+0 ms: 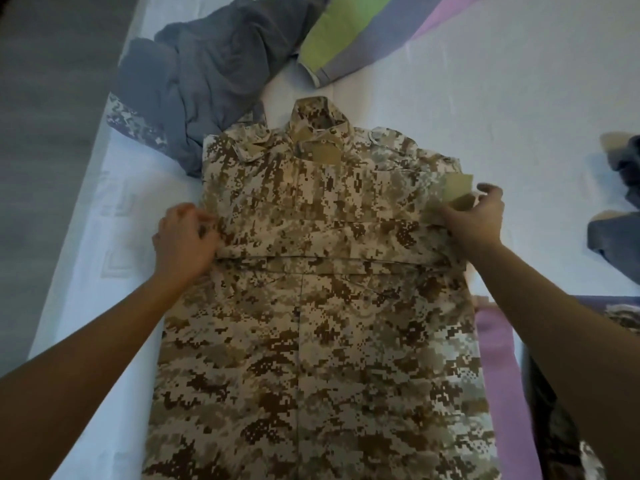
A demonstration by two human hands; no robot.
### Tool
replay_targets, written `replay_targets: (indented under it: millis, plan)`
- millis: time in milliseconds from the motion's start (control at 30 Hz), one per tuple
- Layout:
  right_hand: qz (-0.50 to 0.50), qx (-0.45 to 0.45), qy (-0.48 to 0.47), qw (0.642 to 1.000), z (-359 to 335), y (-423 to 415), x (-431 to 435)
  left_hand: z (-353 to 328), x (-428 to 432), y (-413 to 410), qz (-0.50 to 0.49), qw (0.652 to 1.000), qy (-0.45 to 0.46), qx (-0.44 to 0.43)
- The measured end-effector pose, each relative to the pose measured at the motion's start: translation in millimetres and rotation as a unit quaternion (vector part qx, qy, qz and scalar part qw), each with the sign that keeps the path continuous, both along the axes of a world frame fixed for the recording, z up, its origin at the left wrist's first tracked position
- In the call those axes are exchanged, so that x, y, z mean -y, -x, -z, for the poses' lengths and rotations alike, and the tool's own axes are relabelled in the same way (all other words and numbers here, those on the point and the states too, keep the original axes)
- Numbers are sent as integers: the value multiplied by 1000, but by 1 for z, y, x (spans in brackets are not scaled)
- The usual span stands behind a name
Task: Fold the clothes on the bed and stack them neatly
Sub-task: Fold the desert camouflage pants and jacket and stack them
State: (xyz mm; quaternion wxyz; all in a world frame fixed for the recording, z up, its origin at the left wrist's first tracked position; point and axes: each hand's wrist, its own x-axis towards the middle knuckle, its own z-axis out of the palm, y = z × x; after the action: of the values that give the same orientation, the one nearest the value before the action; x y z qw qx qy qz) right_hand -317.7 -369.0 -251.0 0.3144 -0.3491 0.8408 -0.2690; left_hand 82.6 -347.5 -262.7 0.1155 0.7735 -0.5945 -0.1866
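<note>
A tan and brown camouflage jacket (pixel 311 306) lies flat on the white bed (pixel 485 98), collar pointing away from me, with a sleeve folded across its chest. My left hand (pixel 185 239) grips the jacket's left edge at the folded band, fingers curled into the cloth. My right hand (pixel 476 216) pinches the sleeve's end by a plain tan cuff patch at the jacket's right edge. Both forearms reach in from the bottom corners.
A crumpled grey garment (pixel 207 74) lies at the back left, over a bluish camouflage piece (pixel 135 119). A green and purple striped cloth (pixel 349 36) is at the back. Pink cloth (pixel 498 368) and other clothes lie right. The bed's edge runs along the left.
</note>
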Motion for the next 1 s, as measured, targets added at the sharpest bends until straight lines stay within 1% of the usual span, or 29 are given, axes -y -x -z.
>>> replay_targets:
  millis: [33, 67, 100, 133, 167, 200, 233, 267, 300, 333, 367, 400, 467, 533, 667, 767, 900, 967, 1000]
  plan:
    - [-6, 38, -5, 999, 0, -1, 7, -4, 9, 3, -69, 993, -3, -92]
    - [-16, 61, -18, 998, 1, -1, 13, -7, 19, 5, -132, 972, -24, -191]
    - [-24, 73, -38, 996, 1, 0, 18, -8, 30, 7, -187, 942, -53, -273]
    - [-28, 84, -54, 995, -1, 1, 22, -9, 39, 10, -222, 917, -82, -322]
    - [-29, 110, -58, 992, -4, 5, 27, -11, 48, 13, -234, 904, -101, -344]
    - [-30, 155, -41, 987, -5, 12, 31, -12, 57, 13, -227, 901, -102, -356]
    - [-26, 206, -6, 978, -8, 21, 33, -12, 66, 12, -213, 901, -83, -368]
    - [-18, 248, 36, 968, -9, 29, 33, -13, 72, 11, -202, 902, -46, -378]
    - [-16, 270, 63, 961, -8, 35, 33, -13, 78, 8, -197, 902, -1, -383]
    - [-25, 274, 66, 959, -3, 39, 32, -11, 82, 5, -196, 902, 27, -383]
    - [-39, 263, 51, 963, 5, 39, 31, -6, 85, 3, -197, 902, 28, -382]
    - [-42, 240, 26, 970, 15, 38, 31, 1, 86, 4, -202, 900, 9, -386]
    - [-29, 182, -12, 983, 32, 32, 35, 20, 87, 6, -228, 882, -60, -409]
    - [-34, 136, -21, 990, 40, 29, 41, 37, 88, 9, -248, 870, -94, -415]
    - [-44, 100, -4, 994, 48, 28, 42, 48, 97, 7, -246, 872, -77, -415]
    - [-51, 95, 5, 994, 53, 30, 41, 53, 99, 7, -233, 879, -66, -412]
    - [-60, 103, 46, 992, 52, 29, 38, 49, 97, 8, -215, 890, -44, -401]
    - [-84, 129, 52, 987, 44, 32, 35, 38, 91, 9, -207, 893, -33, -399]
    - [-97, 146, 56, 983, 37, 33, 34, 31, 87, 11, -205, 896, -12, -394]
